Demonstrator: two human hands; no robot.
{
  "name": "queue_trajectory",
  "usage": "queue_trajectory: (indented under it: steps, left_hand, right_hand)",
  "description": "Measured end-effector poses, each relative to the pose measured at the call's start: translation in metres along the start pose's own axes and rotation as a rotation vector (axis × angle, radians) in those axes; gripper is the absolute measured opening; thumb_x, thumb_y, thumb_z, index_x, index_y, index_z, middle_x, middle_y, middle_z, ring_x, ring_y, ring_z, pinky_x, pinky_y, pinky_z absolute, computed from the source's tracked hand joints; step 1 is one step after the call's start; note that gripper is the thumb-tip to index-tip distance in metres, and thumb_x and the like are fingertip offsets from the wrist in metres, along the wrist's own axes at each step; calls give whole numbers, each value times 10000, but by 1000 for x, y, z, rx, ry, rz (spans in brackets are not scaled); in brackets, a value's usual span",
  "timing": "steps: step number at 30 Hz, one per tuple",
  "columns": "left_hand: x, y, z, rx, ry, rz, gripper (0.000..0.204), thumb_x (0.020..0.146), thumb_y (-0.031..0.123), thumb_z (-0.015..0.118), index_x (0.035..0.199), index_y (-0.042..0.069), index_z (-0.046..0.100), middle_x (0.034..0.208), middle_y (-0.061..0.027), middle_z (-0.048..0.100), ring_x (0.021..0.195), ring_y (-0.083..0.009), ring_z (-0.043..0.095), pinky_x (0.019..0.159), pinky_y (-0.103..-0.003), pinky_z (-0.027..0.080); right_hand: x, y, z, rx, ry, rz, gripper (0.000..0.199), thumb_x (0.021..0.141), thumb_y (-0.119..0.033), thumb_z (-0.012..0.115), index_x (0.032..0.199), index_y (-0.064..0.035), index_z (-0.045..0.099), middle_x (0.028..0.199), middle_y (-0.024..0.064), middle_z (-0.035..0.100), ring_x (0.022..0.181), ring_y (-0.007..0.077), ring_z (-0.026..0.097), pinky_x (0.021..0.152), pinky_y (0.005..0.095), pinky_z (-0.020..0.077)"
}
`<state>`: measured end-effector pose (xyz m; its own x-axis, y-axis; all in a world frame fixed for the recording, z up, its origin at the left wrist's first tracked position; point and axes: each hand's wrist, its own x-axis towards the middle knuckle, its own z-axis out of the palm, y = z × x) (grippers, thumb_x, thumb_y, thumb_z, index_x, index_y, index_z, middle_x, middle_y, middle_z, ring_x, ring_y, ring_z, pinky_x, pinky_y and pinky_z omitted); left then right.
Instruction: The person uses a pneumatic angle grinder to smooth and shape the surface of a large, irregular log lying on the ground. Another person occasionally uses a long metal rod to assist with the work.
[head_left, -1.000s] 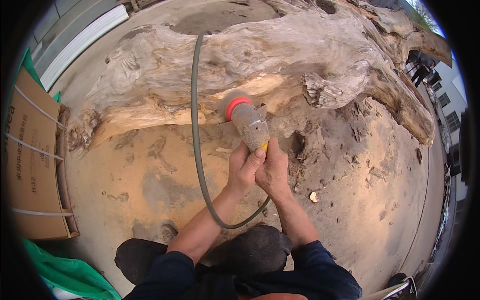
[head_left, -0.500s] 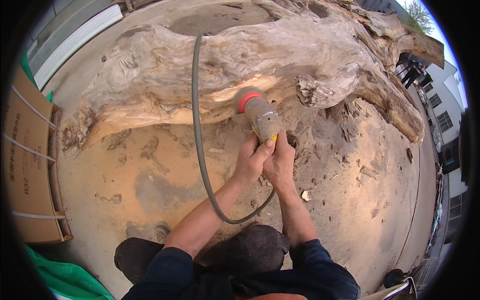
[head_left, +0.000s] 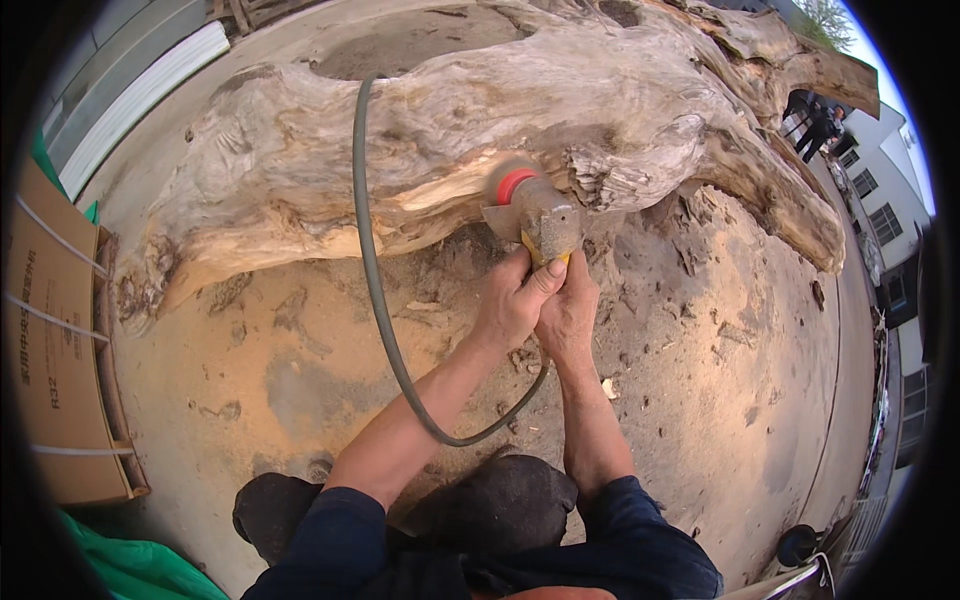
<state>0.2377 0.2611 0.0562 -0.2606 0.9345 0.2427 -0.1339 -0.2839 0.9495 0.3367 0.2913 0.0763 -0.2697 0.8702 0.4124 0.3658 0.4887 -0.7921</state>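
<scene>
Since a second ago the angle grinder has travelled up and to the right along the driftwood trunk, the arms stretching further out. Nearest, dark knees and blue sleeves. Both hands clench the grinder's rear handle side by side: left hand, right hand. The grey hose loops back beneath the forearms. The red-collared head presses against the trunk's underside, above the sawdust-covered ground.
</scene>
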Motion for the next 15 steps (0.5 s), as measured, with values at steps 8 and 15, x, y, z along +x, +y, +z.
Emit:
queue_trajectory:
  steps: [8, 15]
  left_hand:
    - [-38, -11, 0, -100, 207, 93, 490, 1037, 434, 593, 1204, -26, 604, 1004, -38, 635, 941, -133, 579, 835, -312, 478]
    - [-21, 1, -6, -35, 80, 7, 505, 1032, 441, 603, 1219, -27, 602, 996, -30, 645, 934, -122, 584, 837, -312, 484]
  right_hand:
    - [-17, 8, 11, -61, -161, -130, 294, 960, -230, 643, 1122, -7, 540, 849, 261, 678, 805, 470, 693, 651, 470, 553]
    - [-9, 9, 9, 14, -64, -50, 280, 955, -207, 664, 1030, 4, 495, 793, 260, 660, 772, 474, 691, 629, 436, 541]
